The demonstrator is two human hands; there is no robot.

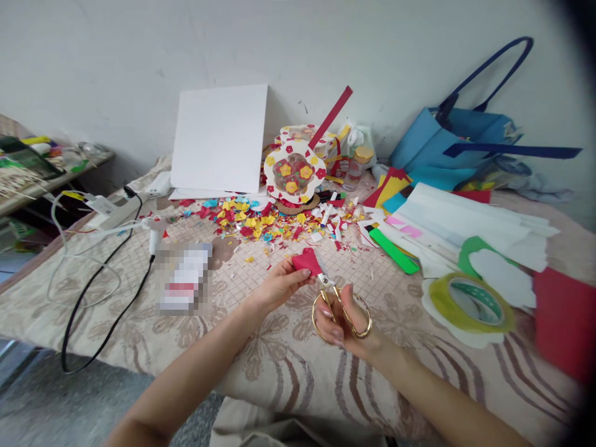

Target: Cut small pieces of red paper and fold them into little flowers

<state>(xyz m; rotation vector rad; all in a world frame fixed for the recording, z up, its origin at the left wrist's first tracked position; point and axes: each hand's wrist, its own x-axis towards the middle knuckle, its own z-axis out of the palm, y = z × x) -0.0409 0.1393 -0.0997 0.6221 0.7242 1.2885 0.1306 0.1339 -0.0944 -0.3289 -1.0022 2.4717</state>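
My left hand pinches a small piece of red paper above the patterned table cover. My right hand has its fingers through the handles of gold scissors, whose blades meet the red paper's lower edge. Both hands are close together near the table's middle. Beyond them lies a heap of red, yellow and blue paper scraps in front of a round white paper flower decoration.
A white board leans on the wall. Stacked coloured and white paper sheets, a green tape roll and a blue bag lie right. A power strip with black and white cables lies left.
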